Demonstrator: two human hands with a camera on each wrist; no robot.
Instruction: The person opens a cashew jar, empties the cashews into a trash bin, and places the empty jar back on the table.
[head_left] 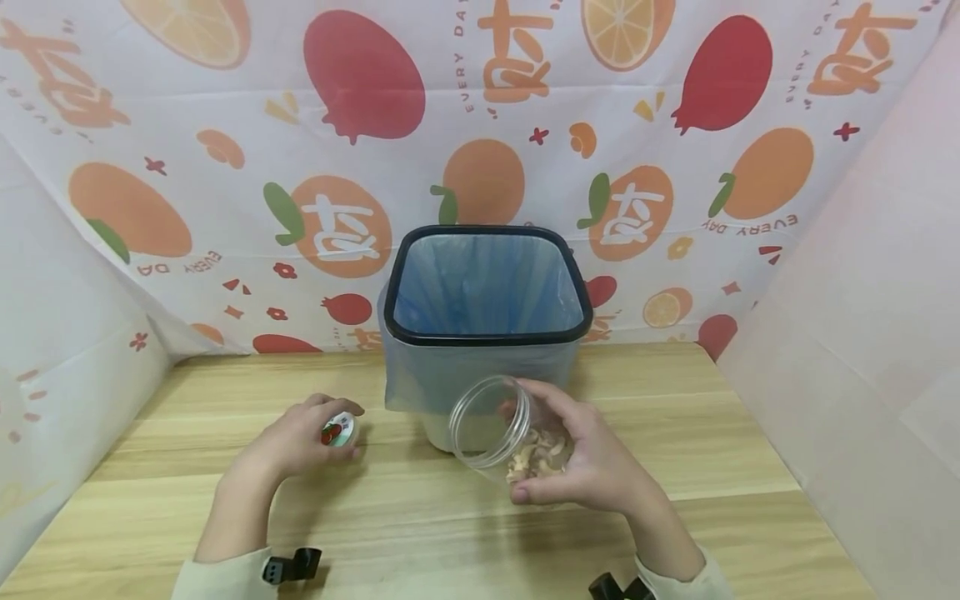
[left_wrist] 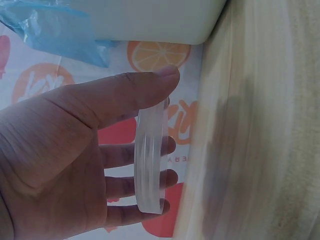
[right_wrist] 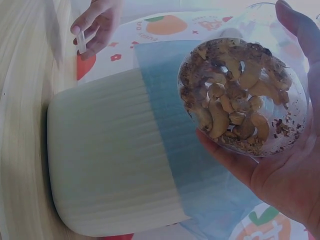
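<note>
Left hand (head_left: 300, 440) first: I've got the lid (head_left: 339, 431) pinched on edge, thumb over the top of the rim, fingers (left_wrist: 150, 175) curled under it, just above the wooden table (head_left: 420, 533) and well to the left of the bin. In the left wrist view the lid (left_wrist: 150, 160) is clear plastic w/ thread ridges, held upright, grip looks firm enough; I'd keep it parked there, out of the pour path. Next over, btwn the two hands and behind them, the bin (head_left: 486, 333) w/ a black rim and blue bag liner (head_left: 487, 292), mouth open, standing on the table against the fruit-print backdrop (head_left: 337, 225). Right hand (head_left: 585, 467): fingers wrapped round the body of the clear jar (head_left: 510, 437), tilted w/ its open mouth up and left toward the bin front; palm cradles it from below in the right wrist view. The nuts (right_wrist: 235, 100), cashew-like w/ crumbs, sit bunched at the jar's lower end near my palm, none at the mouth. The jar mouth is in front of the bin wall, below the rim, not over the opening. To do this well, I reckon: lift the jar above the black rim, get the mouth over the liner before tipping further, then tip slowly; crumbs stuck to the wall may need a tap.
</note>
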